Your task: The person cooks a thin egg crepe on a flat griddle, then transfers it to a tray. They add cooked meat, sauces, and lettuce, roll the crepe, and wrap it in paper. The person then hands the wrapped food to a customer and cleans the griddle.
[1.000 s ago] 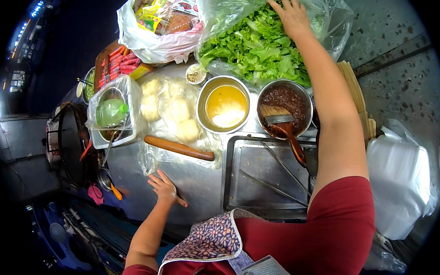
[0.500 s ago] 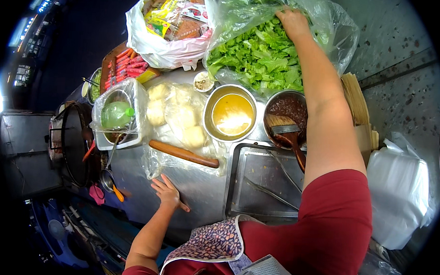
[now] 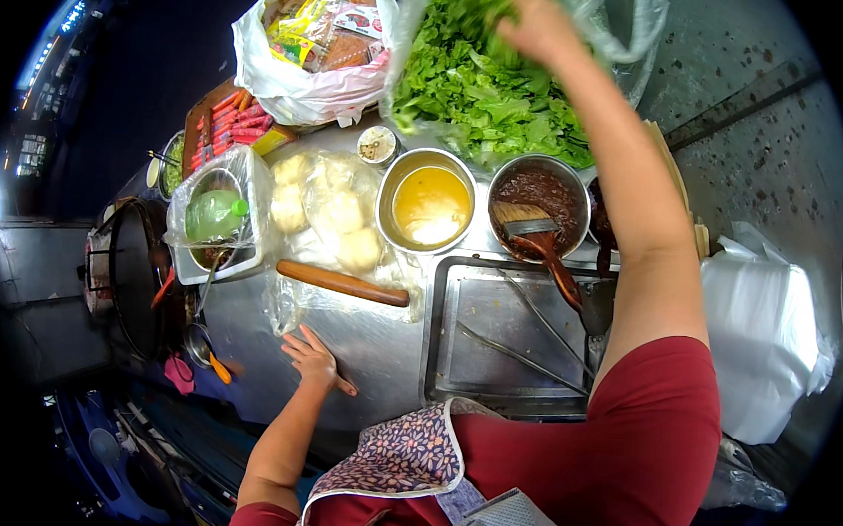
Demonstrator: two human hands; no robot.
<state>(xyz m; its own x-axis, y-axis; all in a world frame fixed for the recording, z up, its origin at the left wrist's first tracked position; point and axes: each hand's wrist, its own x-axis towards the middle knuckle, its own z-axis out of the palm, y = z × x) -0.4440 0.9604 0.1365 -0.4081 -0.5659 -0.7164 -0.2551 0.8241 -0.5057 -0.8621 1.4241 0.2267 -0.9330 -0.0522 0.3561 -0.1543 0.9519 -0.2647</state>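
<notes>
Several printed packets (image 3: 356, 50), right hand (image 3: 535, 28) touching greens (image 3: 494, 106)

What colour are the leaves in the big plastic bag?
The leaves are bright green, some paler; they show best in the head view.

Motion blur is spread over the right hand (image 3: 537, 28) and the lettuce (image 3: 490, 101) at its grip, while the leaves farther below the grip are rendered bright and fairly crisp. Lower still from the grip, a hard white glare is thrown back by the yellow liquid (image 3: 432, 193), and a soft, uneven sheen is given by the steel counter (image 3: 379, 379). Far to the left of the grip, near-black darkness is pierced by small bluish-white lights (image 3: 49, 63), and straight edges are bowed toward the black fisheye rim.
</notes>
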